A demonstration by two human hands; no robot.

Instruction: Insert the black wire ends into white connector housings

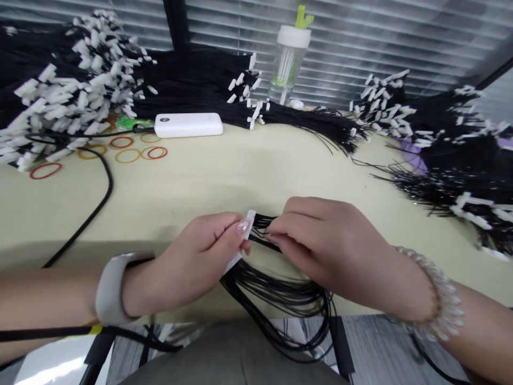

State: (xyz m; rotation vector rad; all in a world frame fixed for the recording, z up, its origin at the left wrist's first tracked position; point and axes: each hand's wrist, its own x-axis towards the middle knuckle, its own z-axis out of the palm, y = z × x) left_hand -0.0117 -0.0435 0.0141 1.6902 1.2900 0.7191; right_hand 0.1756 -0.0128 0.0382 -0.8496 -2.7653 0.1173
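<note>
My left hand (218,243) is closed on a white connector (250,222), its thumb pressed on top. Thin black wires (262,222) run from the connector to my right hand (320,235), whose thumb and index finger pinch some of them. A second white piece with dark marks (233,262) shows below my left fingers. From there a looped bundle of black wires (276,289) hangs over the table's front edge towards my lap. The wire tips inside my right fingers are hidden.
A white power bank (189,125) with a black cable (105,187) lies at the back left, near red and yellow rubber bands (128,155). Heaps of black wires with white connectors (88,91) line the back and right side (444,182). A clear bottle (289,64) stands by the blinds.
</note>
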